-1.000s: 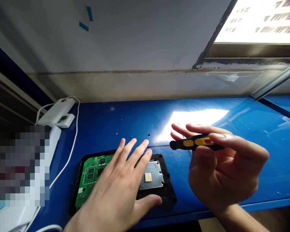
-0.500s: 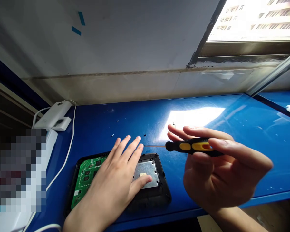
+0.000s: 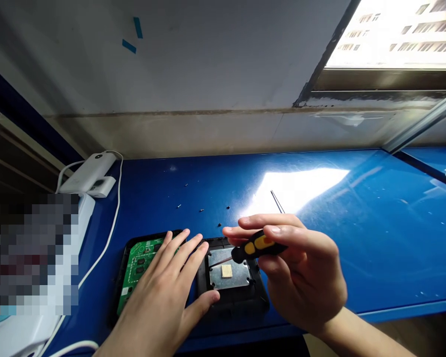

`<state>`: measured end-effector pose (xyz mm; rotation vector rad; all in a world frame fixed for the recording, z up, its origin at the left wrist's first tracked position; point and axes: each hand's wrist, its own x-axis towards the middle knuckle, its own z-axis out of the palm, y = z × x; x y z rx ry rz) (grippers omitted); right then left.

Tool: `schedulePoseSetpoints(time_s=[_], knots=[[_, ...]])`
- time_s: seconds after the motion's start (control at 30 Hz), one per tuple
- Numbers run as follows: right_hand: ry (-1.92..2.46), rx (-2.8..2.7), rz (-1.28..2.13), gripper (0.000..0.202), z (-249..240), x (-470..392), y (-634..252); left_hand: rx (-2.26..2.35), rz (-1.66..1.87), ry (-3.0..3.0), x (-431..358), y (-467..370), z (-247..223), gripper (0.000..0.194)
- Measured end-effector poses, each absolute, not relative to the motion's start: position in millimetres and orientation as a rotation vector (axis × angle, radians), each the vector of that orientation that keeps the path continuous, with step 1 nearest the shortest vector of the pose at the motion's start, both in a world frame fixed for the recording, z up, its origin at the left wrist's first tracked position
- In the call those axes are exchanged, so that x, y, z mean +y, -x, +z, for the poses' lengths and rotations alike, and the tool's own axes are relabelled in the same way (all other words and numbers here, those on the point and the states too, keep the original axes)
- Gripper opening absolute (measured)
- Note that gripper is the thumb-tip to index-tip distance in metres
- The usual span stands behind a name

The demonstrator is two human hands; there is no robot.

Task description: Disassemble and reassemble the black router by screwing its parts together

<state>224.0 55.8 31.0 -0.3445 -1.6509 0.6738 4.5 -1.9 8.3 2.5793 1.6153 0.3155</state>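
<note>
My left hand (image 3: pixel 167 287) lies spread, palm down, over a black casing with a green circuit board (image 3: pixel 136 260) on its left side. On the casing's right side is a silver metal plate (image 3: pixel 217 282) with a small cream square pad (image 3: pixel 226 270) on it. My right hand (image 3: pixel 301 267) is closed around a black and yellow screwdriver (image 3: pixel 260 246). Its thin shaft slants down to the left, with the tip at the plate's left edge, near my left fingers. My left hand holds nothing and hides the middle of the casing.
Several small screws (image 3: pixel 201 210) are scattered on the blue table (image 3: pixel 152 183) behind the casing. Thin dark tweezers (image 3: pixel 277 201) lie in the bright patch. White adapters (image 3: pixel 91 171) and a cable (image 3: pixel 113 225) are at the left. A wall stands behind the table.
My right hand has brought the screwdriver left and down, its tip now at the metal plate. My left hand has shifted off the plate, uncovering the pad. The tweezers show more fully.
</note>
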Motion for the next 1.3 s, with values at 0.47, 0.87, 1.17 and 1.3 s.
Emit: schedulePoseSetpoints(time_s=[0.47, 0.87, 1.17, 1.3], knots=[[0.391, -1.645, 0.682, 0.040, 33.0, 52.9, -224.8, 1.649, 0.259, -2.588, -3.8, -9.5, 5.0, 0.076], [0.422, -1.724, 0.757, 0.052, 33.6, 51.7, -227.0, 1.623, 0.315, -2.716, -4.6, -10.8, 10.9, 0.105], [0.333, -1.976, 0.594, 0.023, 69.7, 60.5, -197.4, 1.607, 0.406, -2.583, -5.3, -14.3, 8.7, 0.085], [0.368, -1.928, 0.542, 0.018, 73.5, 61.5, -187.3, 1.624, 0.418, -2.495, -7.1, -14.6, 10.5, 0.082]])
